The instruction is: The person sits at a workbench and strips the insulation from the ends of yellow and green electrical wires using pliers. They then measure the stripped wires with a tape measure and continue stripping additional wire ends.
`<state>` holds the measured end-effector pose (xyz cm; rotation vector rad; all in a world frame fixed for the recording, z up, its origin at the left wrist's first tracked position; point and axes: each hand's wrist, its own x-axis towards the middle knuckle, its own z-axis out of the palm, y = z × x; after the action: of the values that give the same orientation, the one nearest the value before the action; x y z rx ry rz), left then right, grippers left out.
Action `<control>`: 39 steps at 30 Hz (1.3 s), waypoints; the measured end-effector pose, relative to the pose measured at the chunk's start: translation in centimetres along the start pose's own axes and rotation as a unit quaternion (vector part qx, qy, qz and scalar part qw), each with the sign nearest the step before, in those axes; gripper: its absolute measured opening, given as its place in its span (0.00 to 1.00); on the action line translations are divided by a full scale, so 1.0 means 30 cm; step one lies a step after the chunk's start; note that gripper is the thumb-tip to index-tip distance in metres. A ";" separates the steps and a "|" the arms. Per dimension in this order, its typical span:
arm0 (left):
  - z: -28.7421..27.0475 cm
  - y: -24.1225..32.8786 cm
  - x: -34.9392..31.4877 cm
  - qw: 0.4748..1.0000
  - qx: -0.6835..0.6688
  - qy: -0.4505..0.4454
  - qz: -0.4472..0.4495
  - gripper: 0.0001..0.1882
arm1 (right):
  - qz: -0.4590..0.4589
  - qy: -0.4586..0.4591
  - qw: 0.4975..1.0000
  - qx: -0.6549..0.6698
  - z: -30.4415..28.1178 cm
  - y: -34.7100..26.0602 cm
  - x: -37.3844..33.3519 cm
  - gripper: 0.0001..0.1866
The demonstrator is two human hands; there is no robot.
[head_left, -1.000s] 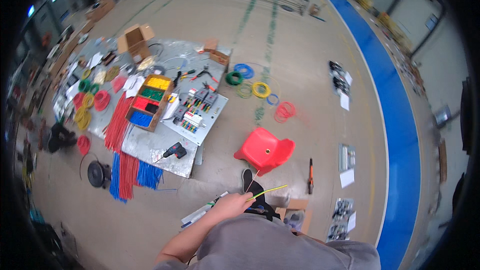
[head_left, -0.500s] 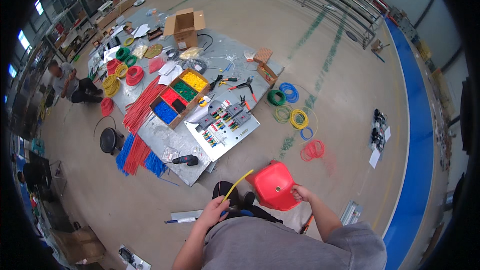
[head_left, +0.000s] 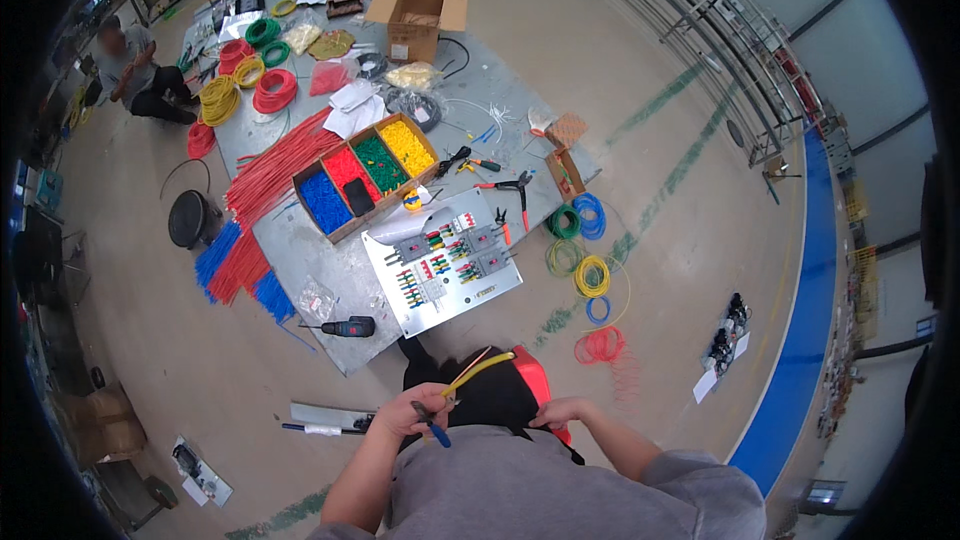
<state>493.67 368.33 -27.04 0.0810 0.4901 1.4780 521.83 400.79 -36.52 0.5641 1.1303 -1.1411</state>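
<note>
My left hand is closed around a yellow flexible strip, perhaps wire or tubing, and a blue-handled hand tool whose kind I cannot make out. A thin, copper-coloured length stands up beside the strip. At the edge of my dark-clothed lap, my right hand has its fingers curled on the red plastic stool; my legs and body hide most of it. In front, a white panel carrying breakers and coloured wire ends lies on the grey table's near corner.
On the table are a power drill, a divided box of coloured caps, red-handled cutters and bundled red wires. Wire coils lie on the floor to the right. Another person sits far left.
The stool has come in under me, and my legs and lap now cover most of it. My right hand has moved left with it. The blue-handled tool shows more clearly in my left hand.
</note>
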 end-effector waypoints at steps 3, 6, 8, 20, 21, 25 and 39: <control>-0.022 0.031 0.045 0.998 -0.035 0.038 -0.043 0.18 | -0.049 -0.124 0.990 -0.037 -0.106 -0.031 -0.052 0.18; -0.100 -0.051 0.112 0.989 -0.132 0.037 -0.051 0.17 | -0.027 -0.230 0.969 -0.082 -0.160 -0.108 -0.088 0.15; -0.113 -0.074 0.165 0.985 -0.150 0.073 -0.052 0.16 | -0.030 -0.233 0.962 -0.137 -0.245 -0.162 -0.074 0.24; -0.268 -0.593 0.746 0.903 -0.372 0.186 -0.108 0.11 | -0.182 -0.006 0.937 -0.297 -0.989 -0.119 0.800 0.31; -0.308 -0.558 0.796 0.925 -0.332 0.160 -0.096 0.12 | -0.222 0.011 0.925 -0.308 -1.006 -0.120 0.872 0.31; -0.650 -0.519 1.011 0.958 -0.257 0.035 -0.121 0.17 | -0.058 0.006 0.991 -0.124 -1.130 -0.061 1.034 0.31; -1.550 -0.596 1.312 0.957 -0.039 -0.179 -0.225 0.11 | -0.084 0.016 0.970 -0.227 -1.383 -0.026 1.654 0.17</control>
<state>494.03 393.05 -85.52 0.1604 0.1399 1.0025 503.89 414.42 -97.17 0.1319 1.4340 -0.9724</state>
